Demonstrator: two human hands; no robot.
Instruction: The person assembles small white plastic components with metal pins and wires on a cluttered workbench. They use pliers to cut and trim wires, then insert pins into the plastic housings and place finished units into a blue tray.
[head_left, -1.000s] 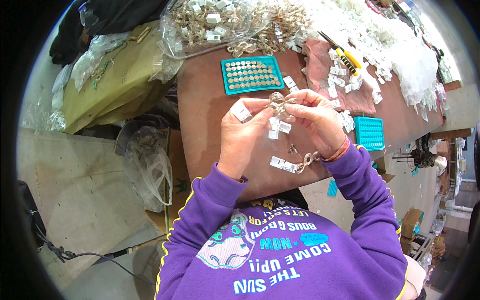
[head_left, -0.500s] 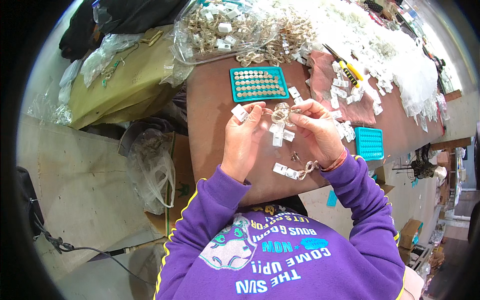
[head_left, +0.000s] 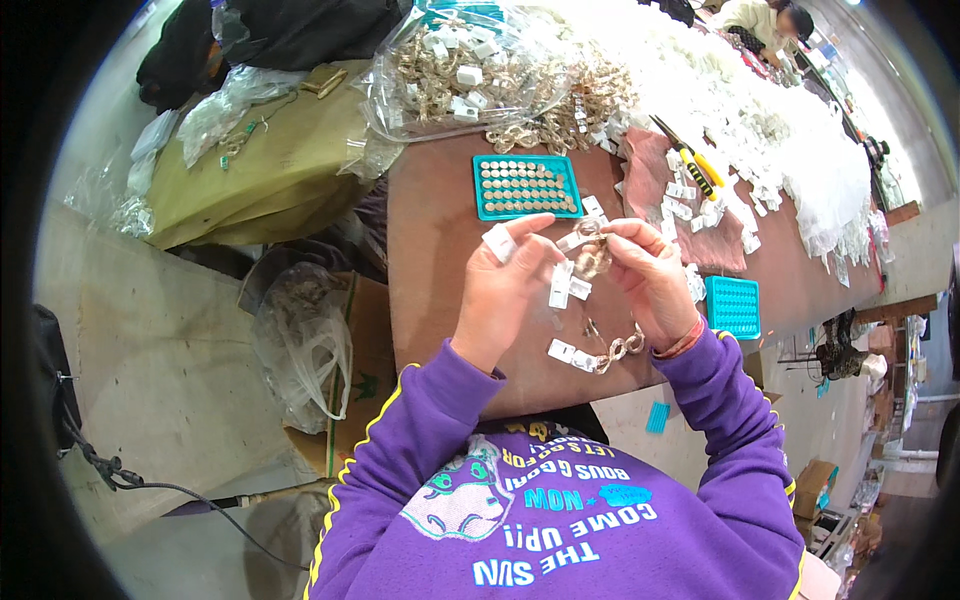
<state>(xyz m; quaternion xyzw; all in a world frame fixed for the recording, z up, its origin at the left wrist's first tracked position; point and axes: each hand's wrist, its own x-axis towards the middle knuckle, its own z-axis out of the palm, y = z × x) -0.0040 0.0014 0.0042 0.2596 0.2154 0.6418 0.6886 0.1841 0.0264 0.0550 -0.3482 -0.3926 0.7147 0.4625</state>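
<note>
My left hand (head_left: 503,290) pinches a small white plastic case (head_left: 499,243) between thumb and fingers, above the brown tabletop (head_left: 440,240). Close by on its right, my right hand (head_left: 652,285) has its fingertips closed on a coil of thin, light-coloured wire (head_left: 592,262). White cases (head_left: 562,285) lie just below the coil, between the hands. Nearer to me, another white case (head_left: 573,355) rests beside a twisted bundle of wire (head_left: 622,346). Beyond the hands sits a teal tray (head_left: 484,213) with rows of round silver cells.
A clear bag (head_left: 385,95) of wired white cases stands at the back. Pliers with yellow-and-black handles (head_left: 697,170) lie on a pink cloth (head_left: 645,165) among loose cases. A second teal tray (head_left: 733,308) is near the right edge. Another person (head_left: 765,25) is at far right.
My left hand has drawn slightly down, keeping the white case. The wire coil now hangs lower from my right fingertips. The whole view has shifted a little.
</note>
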